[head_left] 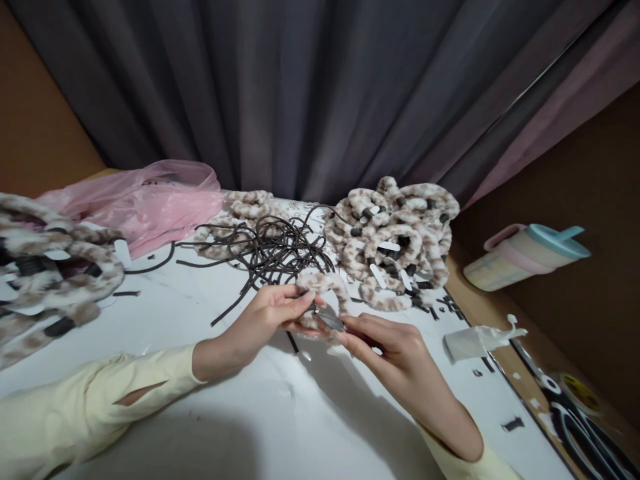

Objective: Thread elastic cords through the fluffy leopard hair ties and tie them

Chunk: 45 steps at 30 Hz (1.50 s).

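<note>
Near the middle of the head view, a spotted fluffy ring is held over the white table. My left hand pinches the ring's left side, its thumb at a dark part. My right hand has its thumb and fingers closed on a small grey flat piece, which reaches to the ring's dark part; its exact kind is hard to make out. A tangle of dark cords lies just behind my hands.
Fluffy rings are heaped at the right and left. A pink plastic bag lies at the back left. A tumbler, a white tube and scissors are at the right.
</note>
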{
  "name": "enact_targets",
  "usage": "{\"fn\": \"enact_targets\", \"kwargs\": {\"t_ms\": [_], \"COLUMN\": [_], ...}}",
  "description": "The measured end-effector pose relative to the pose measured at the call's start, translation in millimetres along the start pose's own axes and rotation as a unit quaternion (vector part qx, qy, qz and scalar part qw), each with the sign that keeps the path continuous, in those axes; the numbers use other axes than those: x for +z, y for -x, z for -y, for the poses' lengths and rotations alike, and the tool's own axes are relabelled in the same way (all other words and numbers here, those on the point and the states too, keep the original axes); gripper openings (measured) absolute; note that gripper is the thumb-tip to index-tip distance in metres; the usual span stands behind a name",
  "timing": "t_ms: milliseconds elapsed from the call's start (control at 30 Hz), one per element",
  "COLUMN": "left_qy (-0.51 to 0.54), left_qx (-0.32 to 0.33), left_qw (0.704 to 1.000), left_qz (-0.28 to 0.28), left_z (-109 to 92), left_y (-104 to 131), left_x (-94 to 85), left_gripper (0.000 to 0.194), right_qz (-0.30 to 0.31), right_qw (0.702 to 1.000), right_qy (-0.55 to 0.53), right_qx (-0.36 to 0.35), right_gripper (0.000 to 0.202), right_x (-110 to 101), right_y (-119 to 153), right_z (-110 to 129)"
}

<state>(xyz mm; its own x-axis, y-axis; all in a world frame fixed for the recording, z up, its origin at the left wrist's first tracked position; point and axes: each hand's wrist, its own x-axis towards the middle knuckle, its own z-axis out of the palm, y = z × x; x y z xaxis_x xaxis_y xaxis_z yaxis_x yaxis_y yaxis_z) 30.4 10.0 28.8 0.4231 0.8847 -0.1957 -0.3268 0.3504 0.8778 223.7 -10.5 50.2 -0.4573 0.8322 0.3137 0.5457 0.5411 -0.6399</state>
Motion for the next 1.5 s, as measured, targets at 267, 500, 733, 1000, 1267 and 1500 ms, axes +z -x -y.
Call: {"fn": "enact_targets", "kwargs": {"t_ms": [267, 500, 733, 1000, 1267, 1500], "left_qy": [-0.012, 0.019, 0.039, 0.007, -0.031, -0.033], "left_qx": [-0.027, -0.058, -0.085, -0.064, 0.008, 0.018], "left_qw": [0.999, 0.994, 0.992, 0.992, 0.995, 0.996], "left_qz": [-0.041, -0.092, -0.082, -0.113, -0.096, -0.079], "left_z": [1, 1, 2, 9, 21, 11], "left_y": [2, 2, 0, -2, -2, -6], "left_x": [4.4, 7.3, 4.1, 5.4, 4.3, 6.6], "left_gripper": [0.022, 0.021, 0.019, 0.025, 0.03, 0.026], "right_qz": [-0.032, -0.05, -0.016, 0.006, -0.012, -0.083], "right_qw": [0.979, 0.901, 0.854, 0.905, 0.996, 0.993], "right_qy": [0.169, 0.375, 0.444, 0.368, 0.085, 0.085], "right_qx": [-0.114, -0.215, -0.271, -0.213, -0.016, -0.024], "right_gripper": [0.021, 0.028, 0.032, 0.028, 0.029, 0.029], "right_x": [14, 21, 21, 27, 27, 33], "right_y": [5, 9, 4, 2, -4, -3], "right_z": [1, 0, 5, -3, -5, -4]}}
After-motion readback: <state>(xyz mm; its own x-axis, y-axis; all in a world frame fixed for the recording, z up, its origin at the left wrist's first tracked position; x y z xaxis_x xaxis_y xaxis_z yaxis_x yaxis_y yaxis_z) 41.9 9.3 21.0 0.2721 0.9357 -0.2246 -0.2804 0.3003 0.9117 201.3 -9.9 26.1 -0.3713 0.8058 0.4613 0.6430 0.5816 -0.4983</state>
